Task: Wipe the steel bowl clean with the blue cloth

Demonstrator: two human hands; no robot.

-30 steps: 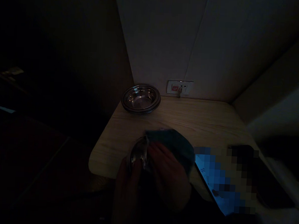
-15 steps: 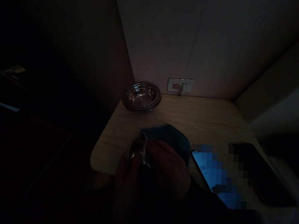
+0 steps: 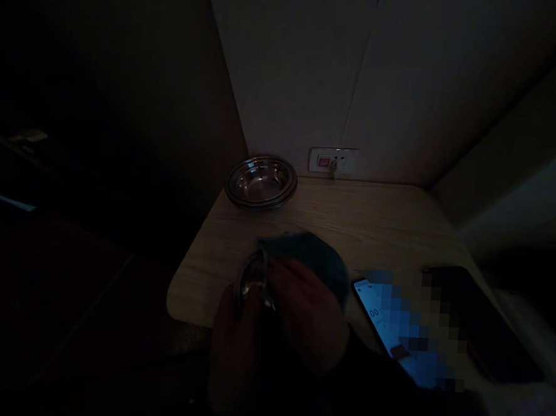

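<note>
A small shiny metal bowl (image 3: 254,272) is tilted above the near left part of the wooden table (image 3: 203,272). My left hand (image 3: 235,334) grips it by the rim, thumb on the inner side. A dark teal cloth (image 3: 320,254) is bunched in my right hand (image 3: 307,310), whose closed fingers press it against the bowl's right side. The bowl's lower part is lost behind my hands and in the dark. Farther back, a stack of metal bowls (image 3: 261,183) stands by the wall.
A lit phone (image 3: 377,314) lies right of my right hand, partly blurred out. Beyond it rests a dark flat object (image 3: 492,328), perhaps another phone. A wall socket (image 3: 332,161) with a red switch is above the table's back edge. The room is very dim.
My right hand and the cloth have shifted slightly left against the bowl. The whole view has also moved a little. Both hands keep their hold.
</note>
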